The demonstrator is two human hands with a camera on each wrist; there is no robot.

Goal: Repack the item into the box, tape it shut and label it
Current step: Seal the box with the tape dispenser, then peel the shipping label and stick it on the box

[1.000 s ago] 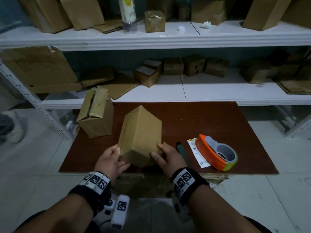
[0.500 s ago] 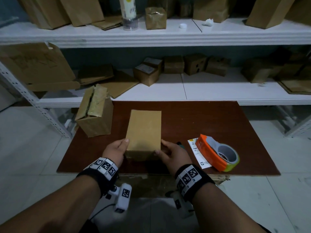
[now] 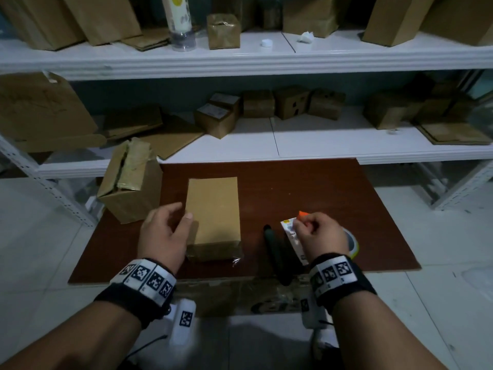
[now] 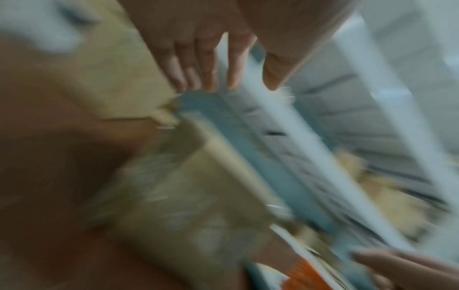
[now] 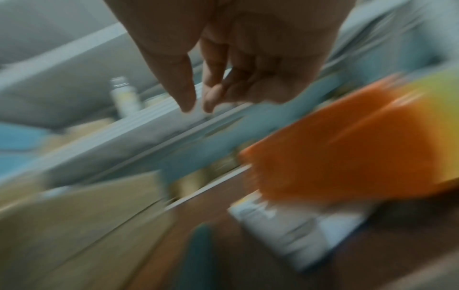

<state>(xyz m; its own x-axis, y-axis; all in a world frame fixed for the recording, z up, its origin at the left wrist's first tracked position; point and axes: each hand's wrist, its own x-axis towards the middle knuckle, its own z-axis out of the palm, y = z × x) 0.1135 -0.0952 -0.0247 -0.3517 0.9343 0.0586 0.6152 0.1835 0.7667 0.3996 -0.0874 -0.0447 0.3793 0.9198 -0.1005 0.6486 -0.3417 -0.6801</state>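
Observation:
A closed brown cardboard box (image 3: 213, 209) lies flat in the middle of the dark red tabletop (image 3: 306, 188), with clear tape shining on its near end. My left hand (image 3: 182, 211) hovers at the box's left side, fingers relaxed, thumb at the box's edge, holding nothing; its fingers (image 4: 206, 78) look straight in the blurred left wrist view. My right hand (image 3: 306, 222) hangs over the white label (image 3: 289, 228) and the orange tape dispenser (image 3: 302, 213), fingers loosely curled and empty. The blurred right wrist view shows that hand (image 5: 198, 107) above the dispenser (image 5: 347, 147) and label (image 5: 285, 225).
A dark pen-like tool (image 3: 274, 252) lies between the box and the label. An open cardboard box (image 3: 130, 188) stands at the table's back left corner. White shelves (image 3: 320, 145) behind hold several cartons and flattened cardboard. Tiled floor surrounds the table.
The box, tipped up on an edge a second ago, now lies flat. Both hands have let go of it. The right hand has moved right, over the label and dispenser.

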